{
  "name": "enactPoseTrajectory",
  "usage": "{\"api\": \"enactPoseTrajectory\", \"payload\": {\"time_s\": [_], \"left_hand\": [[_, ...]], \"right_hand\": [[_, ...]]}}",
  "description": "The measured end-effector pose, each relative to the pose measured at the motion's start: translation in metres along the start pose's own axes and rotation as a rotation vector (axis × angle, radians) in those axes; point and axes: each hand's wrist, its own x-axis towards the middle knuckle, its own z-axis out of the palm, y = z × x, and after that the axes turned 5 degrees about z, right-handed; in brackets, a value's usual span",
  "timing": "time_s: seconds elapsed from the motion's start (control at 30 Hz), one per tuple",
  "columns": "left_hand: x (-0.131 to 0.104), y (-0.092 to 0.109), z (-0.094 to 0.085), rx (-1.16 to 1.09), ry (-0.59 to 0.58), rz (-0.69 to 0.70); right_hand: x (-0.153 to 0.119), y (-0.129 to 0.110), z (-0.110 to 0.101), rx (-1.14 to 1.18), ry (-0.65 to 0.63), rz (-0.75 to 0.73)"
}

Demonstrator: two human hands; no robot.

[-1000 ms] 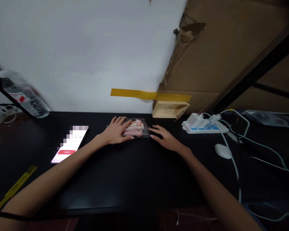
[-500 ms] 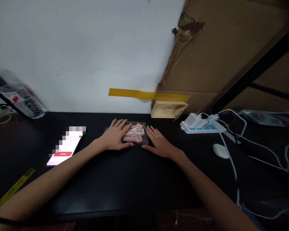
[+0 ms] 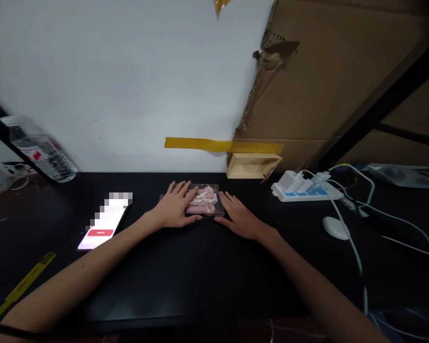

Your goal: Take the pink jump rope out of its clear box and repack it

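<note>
A flat clear box [image 3: 219, 206] with pink and white pieces inside lies on the black table [image 3: 200, 276] near the wall. Spread over the left part of the box is my left hand [image 3: 173, 207], fingers apart, hiding that side of it. My right hand [image 3: 240, 216] lies flat at the right edge of the box, its fingertips beside the edge and its fingers stretched out. Neither hand is closed around anything.
A lit phone [image 3: 107, 221] lies left of my left hand, with a water bottle [image 3: 45, 150] behind it. Against the wall leans a wooden frame [image 3: 252, 166]. To the right are a power strip [image 3: 303, 188], cables and a white mouse [image 3: 335, 228].
The camera view has shifted slightly, so everything appears a little lower and further right. Both hands keep their places at the box.
</note>
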Motion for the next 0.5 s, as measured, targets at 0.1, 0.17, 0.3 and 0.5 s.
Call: {"api": "enactPoseTrajectory", "payload": {"time_s": [0.1,0.17,0.3,0.5], "left_hand": [[0.0,0.0,0.0,-0.018,0.011,0.005],[-0.001,-0.001,0.0,-0.031,0.016,0.007],[0.0,-0.001,0.002,-0.066,0.049,0.003],[-0.002,-0.005,-0.011,-0.099,0.032,0.021]], "right_hand": [[-0.001,0.002,-0.001,0.004,0.006,-0.011],[-0.001,0.003,0.0,0.003,0.014,-0.024],[-0.002,0.004,0.002,0.003,0.045,-0.049],[-0.001,0.01,-0.002,0.011,0.052,-0.052]]}}
